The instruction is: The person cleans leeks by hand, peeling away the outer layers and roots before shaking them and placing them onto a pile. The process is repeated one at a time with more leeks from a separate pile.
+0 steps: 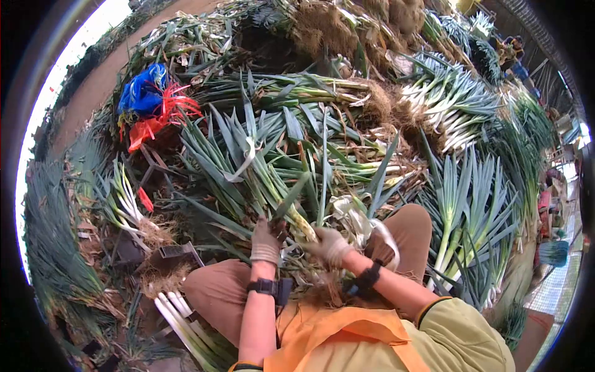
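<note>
My left hand (266, 242), in a pale knit glove, is closed around a leek (290, 214) in front of my knees. My right hand (331, 247), gloved too and slightly blurred, is closed at the lower part of the same yellowish stalk. The leek's green leaves point up and away from me; its root end is partly hidden by my hands. A heap of untrimmed leeks (214, 158) lies just beyond my hands. Loose pale peelings (350, 217) lie to the right, against my right knee.
Clean white-stemmed leeks (455, 102) are stacked at the back right, with more leeks (455, 217) beside my right knee. Several leeks (186, 316) lie by my left leg. Blue netting (144, 90) and red plastic strips (176, 105) sit back left. Brown root clumps (322, 28) are piled behind.
</note>
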{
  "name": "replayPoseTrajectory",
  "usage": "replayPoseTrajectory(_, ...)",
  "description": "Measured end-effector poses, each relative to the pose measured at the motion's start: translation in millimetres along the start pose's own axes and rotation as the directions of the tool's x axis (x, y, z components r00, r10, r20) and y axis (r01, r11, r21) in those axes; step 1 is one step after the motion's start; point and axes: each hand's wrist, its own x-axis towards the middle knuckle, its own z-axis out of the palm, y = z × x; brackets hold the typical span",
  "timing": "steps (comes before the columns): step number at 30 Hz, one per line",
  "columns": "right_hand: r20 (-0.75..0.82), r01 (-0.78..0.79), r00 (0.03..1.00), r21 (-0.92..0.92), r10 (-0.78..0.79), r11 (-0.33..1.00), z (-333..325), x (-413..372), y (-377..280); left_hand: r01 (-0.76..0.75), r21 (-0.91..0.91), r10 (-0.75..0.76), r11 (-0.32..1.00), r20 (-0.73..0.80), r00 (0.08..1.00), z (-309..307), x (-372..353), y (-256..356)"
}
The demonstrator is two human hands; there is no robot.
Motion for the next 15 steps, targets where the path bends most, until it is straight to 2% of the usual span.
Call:
replayPoseTrajectory(1, 0.002, -0.016, 1.000, 0.014, 0.016, 1.000, -4.8, -17.3, -9.5, 0.130, -0.042, -0.120, 0.991, 0.179, 0.977, -9.1, 16.7, -2.8)
replayPoseTrajectory(2, -0.013, -0.030, 0.999, 0.029, 0.030, 0.999, -13.0, -33.0, -19.0, -0.037, 0.162, -0.051, 0.986, 0.506, 0.861, -1.3, 19.0, -2.5)
replayPoseTrajectory(3, -0.012, 0.017, 1.000, 0.049, -0.017, 0.999, -6.5, -38.5, -8.2, -0.184, 0.253, 0.018, 0.950, 0.543, 0.840, 4.9, 12.6, -2.8)
replayPoseTrajectory(4, -0.044, 0.060, 0.997, 0.066, -0.057, 0.996, -4.7, -38.8, 1.0, -0.306, 0.314, 0.100, 0.899, 0.532, 0.841, 25.4, -10.6, 3.6)
replayPoseTrajectory(5, -0.012, 0.019, 1.000, 0.137, -0.018, 0.990, -19.0, -53.9, -21.7, -0.408, 0.355, 0.168, 0.841, 0.546, 0.821, 42.6, -30.9, 10.0)
replayPoseTrajectory(6, 0.031, -0.015, 0.999, 0.220, 0.008, 0.975, -28.0, -71.1, -45.6, -0.489, 0.364, 0.224, 0.793, 0.571, 0.790, 55.7, -49.0, 15.3)
replayPoseTrajectory(7, 0.028, 0.039, 0.998, 0.326, -0.051, 0.945, -23.9, -77.4, -43.8, -0.523, 0.330, 0.264, 0.786, 0.586, 0.766, 66.3, -64.5, 20.2)
replayPoseTrajectory(8, 0.036, 0.094, 0.992, 0.425, -0.120, 0.900, -19.2, -83.3, -42.0, -0.453, 0.222, 0.259, 0.864, 0.575, 0.776, 72.8, -77.3, 23.6)
replayPoseTrajectory(9, 0.001, 0.116, 0.992, 0.429, -0.128, 0.896, -20.0, -84.8, -36.9, -0.274, 0.022, 0.229, 0.961, 0.489, 0.842, 80.7, -86.0, 28.8)
replayPoseTrajectory(10, -0.040, 0.102, 0.995, 0.431, -0.095, 0.897, -24.8, -89.0, -39.7, -0.089, -0.196, 0.162, 0.977, 0.399, 0.903, 85.0, -97.1, 34.1)
replayPoseTrajectory(11, -0.072, 0.087, 0.996, 0.430, -0.062, 0.899, -28.7, -94.5, -42.0, -0.220, -0.082, 0.235, 0.972, 0.350, 0.907, 96.2, -115.3, 44.3)
replayPoseTrajectory(12, -0.101, 0.012, 0.994, 0.464, 0.039, 0.886, -38.6, -94.1, -42.6, -0.225, -0.077, 0.238, 0.971, 0.361, 0.902, 91.1, -113.0, 45.6)
replayPoseTrajectory(13, -0.148, 0.053, 0.988, 0.530, 0.031, 0.846, -44.4, -87.8, -40.3, -0.660, 0.389, 0.337, 0.643, 0.630, 0.699, 79.9, -104.6, 48.2)
replayPoseTrajectory(14, -0.194, 0.101, 0.981, 0.591, 0.019, 0.801, -50.4, -81.3, -42.7, -0.865, 0.500, 0.180, -0.042, 0.855, 0.486, 85.3, -112.5, 53.4)
replayPoseTrajectory(15, -0.331, 0.234, 0.943, 0.573, -0.040, 0.786, -52.5, -77.4, -46.2, -0.604, 0.797, 0.123, 0.027, 0.597, 0.793, 91.8, -126.0, 37.0)
